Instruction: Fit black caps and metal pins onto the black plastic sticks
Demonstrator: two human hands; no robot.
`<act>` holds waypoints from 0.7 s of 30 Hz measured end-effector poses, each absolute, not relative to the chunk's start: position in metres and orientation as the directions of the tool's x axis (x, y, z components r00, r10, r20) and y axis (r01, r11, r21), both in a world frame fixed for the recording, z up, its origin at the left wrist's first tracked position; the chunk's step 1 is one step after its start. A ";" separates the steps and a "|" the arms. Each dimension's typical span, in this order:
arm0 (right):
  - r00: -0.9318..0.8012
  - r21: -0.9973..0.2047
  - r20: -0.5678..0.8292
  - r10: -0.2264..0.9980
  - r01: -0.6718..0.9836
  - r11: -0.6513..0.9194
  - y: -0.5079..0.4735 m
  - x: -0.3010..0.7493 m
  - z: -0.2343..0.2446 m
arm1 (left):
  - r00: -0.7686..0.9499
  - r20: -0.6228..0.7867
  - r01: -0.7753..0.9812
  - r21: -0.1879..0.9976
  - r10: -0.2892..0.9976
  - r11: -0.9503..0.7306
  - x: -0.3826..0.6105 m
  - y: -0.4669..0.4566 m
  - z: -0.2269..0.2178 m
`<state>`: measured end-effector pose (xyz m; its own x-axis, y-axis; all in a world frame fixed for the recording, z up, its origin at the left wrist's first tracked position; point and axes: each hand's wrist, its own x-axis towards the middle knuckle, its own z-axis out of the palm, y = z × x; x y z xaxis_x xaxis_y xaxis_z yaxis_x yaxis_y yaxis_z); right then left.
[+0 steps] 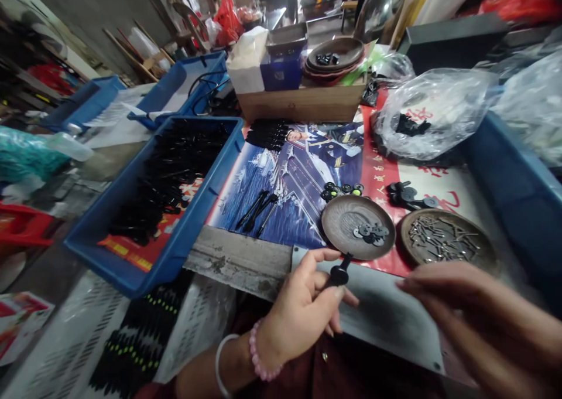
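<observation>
My left hand [302, 305] is at the front centre, a pink bead bracelet and a white bangle on its wrist. Its fingers close on a black plastic part with a round head [339, 275] and a short stem pointing up. My right hand [474, 305], smeared by motion, hovers at the right over the grey metal plate [386, 314]; whether its fingertips hold anything cannot be made out. Just beyond the hands stand a brown dish [338, 220] with small grey discs [373, 233] and another brown dish [406, 241] full of metal pins or screws [439, 241].
Left of the hands, a blue tray [206, 197] holds many black parts. Several long black pieces [259, 208] and round black parts [340, 191] lie on the poster [302, 176]. Behind are a clear plastic bag [452, 106] and a wooden box [302, 105]. A blue bin wall [518, 176] borders the right.
</observation>
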<state>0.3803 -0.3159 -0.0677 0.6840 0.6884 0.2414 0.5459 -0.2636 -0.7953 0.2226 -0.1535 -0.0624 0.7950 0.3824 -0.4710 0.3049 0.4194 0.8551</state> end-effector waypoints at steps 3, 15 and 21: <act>0.521 -0.852 0.258 0.814 0.520 -0.063 -0.302 0.349 -0.060 | 0.808 -0.460 0.309 0.864 0.369 0.398 0.222 -0.155 -0.066; 0.535 -0.854 0.380 0.755 0.517 0.063 -0.288 0.320 -0.074 | 0.855 -0.286 0.298 0.954 0.432 0.041 0.212 -0.159 -0.058; 0.589 -0.868 0.368 0.719 0.495 0.039 -0.294 0.312 -0.082 | 0.876 -0.162 0.230 0.968 0.455 -0.099 0.206 -0.158 -0.057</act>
